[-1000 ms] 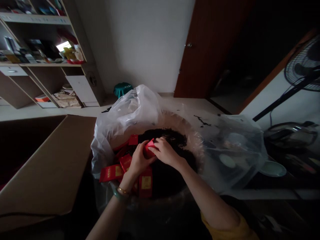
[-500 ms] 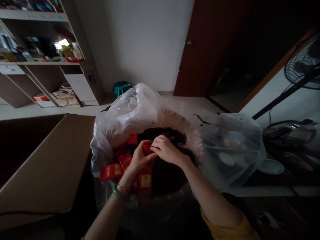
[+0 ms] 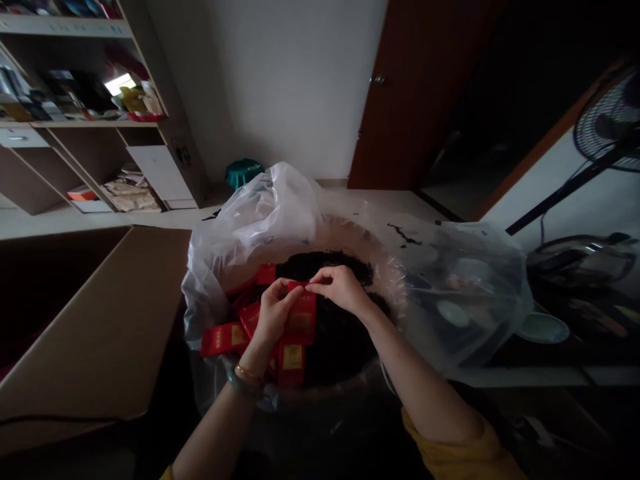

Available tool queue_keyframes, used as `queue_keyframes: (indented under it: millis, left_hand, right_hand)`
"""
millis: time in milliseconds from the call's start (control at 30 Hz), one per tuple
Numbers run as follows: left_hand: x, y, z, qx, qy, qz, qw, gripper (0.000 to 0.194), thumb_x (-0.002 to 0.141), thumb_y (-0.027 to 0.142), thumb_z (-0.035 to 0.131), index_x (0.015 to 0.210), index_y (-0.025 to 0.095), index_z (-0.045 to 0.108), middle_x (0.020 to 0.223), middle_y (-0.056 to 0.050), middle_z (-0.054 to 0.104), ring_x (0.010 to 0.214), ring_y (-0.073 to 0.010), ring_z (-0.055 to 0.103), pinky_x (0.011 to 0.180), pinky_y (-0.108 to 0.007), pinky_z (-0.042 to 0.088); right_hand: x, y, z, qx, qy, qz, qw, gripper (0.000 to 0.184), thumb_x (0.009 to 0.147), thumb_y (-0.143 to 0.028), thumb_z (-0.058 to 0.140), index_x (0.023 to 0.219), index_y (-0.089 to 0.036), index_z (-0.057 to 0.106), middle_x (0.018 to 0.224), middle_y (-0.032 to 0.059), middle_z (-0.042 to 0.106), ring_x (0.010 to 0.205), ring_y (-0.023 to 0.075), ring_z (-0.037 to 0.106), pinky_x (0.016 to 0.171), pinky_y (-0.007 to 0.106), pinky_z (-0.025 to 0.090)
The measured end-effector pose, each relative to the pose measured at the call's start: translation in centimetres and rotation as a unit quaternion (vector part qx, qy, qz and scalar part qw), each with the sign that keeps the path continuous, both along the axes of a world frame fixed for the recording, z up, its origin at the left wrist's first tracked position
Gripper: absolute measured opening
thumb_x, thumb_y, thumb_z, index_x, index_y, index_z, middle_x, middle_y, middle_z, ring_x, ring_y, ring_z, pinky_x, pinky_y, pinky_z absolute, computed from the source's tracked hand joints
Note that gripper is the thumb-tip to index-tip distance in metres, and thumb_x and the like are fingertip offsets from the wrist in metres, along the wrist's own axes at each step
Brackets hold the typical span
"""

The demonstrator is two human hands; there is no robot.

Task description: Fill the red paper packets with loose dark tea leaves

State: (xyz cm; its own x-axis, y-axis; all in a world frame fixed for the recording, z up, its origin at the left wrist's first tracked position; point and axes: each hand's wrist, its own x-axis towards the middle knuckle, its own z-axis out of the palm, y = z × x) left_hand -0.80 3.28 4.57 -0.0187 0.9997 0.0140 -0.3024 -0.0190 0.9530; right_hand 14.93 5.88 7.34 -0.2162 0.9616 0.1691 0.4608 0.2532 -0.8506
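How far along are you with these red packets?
Done: several red packets with gold labels already lie over one side of the dark loose leaves in the clear plastic bag. In hand: one red packet, pinched at its top edge by the left hand and right hand. Left: much of the dark heap lies uncovered.

The packet point(image 3: 301, 319) you're holding is red with a gold panel — the leaves point(image 3: 320, 265) below are near-black — and your sleeve point(image 3: 450, 447) is yellow.
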Motion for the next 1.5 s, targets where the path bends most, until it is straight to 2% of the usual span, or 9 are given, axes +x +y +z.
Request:
queue_keyframes:
  millis: [167, 333, 400, 467, 600, 833, 933, 1133, 1500]
  left_hand:
    - [0.3, -0.1, -0.4, -0.092, -0.040, -0.122, 0.987, 0.051, 0.050, 0.031, 0.086, 0.094, 0.014, 0.066, 0.079, -0.003, 0.072, 0.066, -0.0181, 0.068, 0.067, -0.029, 0.054]
    - [0.2, 0.0, -0.8, -0.132, -0.043, -0.082, 0.987, 0.043, 0.047, 0.030, 0.088, 0.081, 0.012, 0.068, 0.074, -0.004, 0.073, 0.062, -0.0185, 0.068, 0.062, -0.028, 0.054]
    - [-0.1, 0.0, -0.8, -0.130, -0.036, -0.073, 0.988, 0.042, 0.050, 0.031, 0.087, 0.082, 0.012, 0.069, 0.077, -0.006, 0.074, 0.064, -0.0199, 0.069, 0.061, -0.028, 0.055]
    - [-0.4, 0.0, -0.8, -0.126, -0.027, -0.070, 0.989, 0.041, 0.052, 0.032, 0.086, 0.083, 0.011, 0.069, 0.078, -0.007, 0.074, 0.068, -0.0224, 0.070, 0.061, -0.029, 0.055]
    - [-0.7, 0.1, -1.1, -0.123, -0.024, -0.078, 0.989, 0.043, 0.053, 0.033, 0.085, 0.086, 0.011, 0.070, 0.085, -0.010, 0.075, 0.073, -0.0244, 0.071, 0.061, -0.029, 0.055]
    - [-1.1, 0.4, -1.8, -0.120, -0.040, -0.075, 0.989, 0.044, 0.050, 0.033, 0.087, 0.084, 0.012, 0.069, 0.083, -0.009, 0.075, 0.068, -0.0209, 0.070, 0.063, -0.029, 0.055]
    - [-1.2, 0.3, -1.8, -0.121, -0.038, -0.081, 0.989, 0.042, 0.050, 0.032, 0.087, 0.082, 0.012, 0.070, 0.078, -0.007, 0.075, 0.065, -0.0191, 0.070, 0.062, -0.027, 0.054]
    - [-0.8, 0.0, -1.4, -0.088, 0.005, -0.115, 0.989, 0.040, 0.049, 0.032, 0.087, 0.080, 0.011, 0.072, 0.076, -0.007, 0.074, 0.066, -0.0185, 0.068, 0.063, -0.027, 0.052]
    - [0.2, -0.4, -1.1, -0.103, 0.030, -0.137, 0.985, 0.036, 0.045, 0.035, 0.088, 0.069, 0.012, 0.071, 0.065, -0.005, 0.072, 0.056, -0.0157, 0.065, 0.058, -0.026, 0.050]
  right_hand:
    - [0.0, 0.4, -0.2, 0.021, 0.023, 0.015, 0.999, 0.008, 0.070, -0.026, 0.073, 0.071, -0.018, 0.072, 0.070, 0.0007, 0.072, 0.066, 0.0151, 0.065, 0.064, 0.024, 0.047]
    - [2.3, 2.9, -3.4, -0.038, -0.051, -0.029, 0.998, 0.029, 0.090, -0.032, 0.049, 0.107, -0.017, 0.067, 0.095, 0.0072, 0.073, 0.081, 0.0169, 0.068, 0.068, 0.025, 0.050]
    - [3.6, 3.6, -5.2, -0.070, -0.217, -0.025, 0.973, 0.031, 0.080, -0.028, 0.063, 0.110, -0.018, 0.064, 0.103, 0.0081, 0.071, 0.093, 0.0188, 0.066, 0.077, 0.025, 0.048]
    - [4.4, 3.9, -6.8, -0.095, -0.265, 0.000, 0.959, 0.035, 0.064, -0.020, 0.076, 0.098, -0.017, 0.067, 0.093, 0.0069, 0.072, 0.086, 0.0211, 0.067, 0.072, 0.025, 0.048]
    - [4.4, 3.5, -8.3, -0.099, -0.300, 0.007, 0.949, 0.030, 0.063, -0.015, 0.072, 0.092, -0.016, 0.067, 0.088, 0.0059, 0.070, 0.078, 0.0193, 0.066, 0.067, 0.024, 0.047]
    - [3.7, 2.9, -5.4, 0.004, -0.284, -0.060, 0.957, 0.051, 0.078, -0.020, 0.062, 0.127, -0.009, 0.052, 0.126, 0.0200, 0.054, 0.105, 0.0252, 0.062, 0.089, 0.034, 0.047]
    - [4.2, 2.4, -3.2, 0.042, -0.187, -0.048, 0.980, 0.048, 0.081, -0.029, 0.064, 0.126, -0.013, 0.057, 0.123, 0.0150, 0.062, 0.111, 0.0261, 0.061, 0.095, 0.038, 0.047]
    - [3.8, 0.2, -0.3, -0.016, -0.116, 0.075, 0.990, 0.054, 0.074, -0.044, 0.072, 0.121, -0.020, 0.063, 0.118, 0.0090, 0.068, 0.110, 0.0268, 0.063, 0.096, 0.038, 0.048]
    - [2.3, -1.1, 0.5, 0.006, -0.138, 0.048, 0.989, 0.038, 0.069, -0.033, 0.076, 0.107, -0.027, 0.071, 0.099, 0.0037, 0.075, 0.093, 0.0247, 0.070, 0.084, 0.034, 0.053]
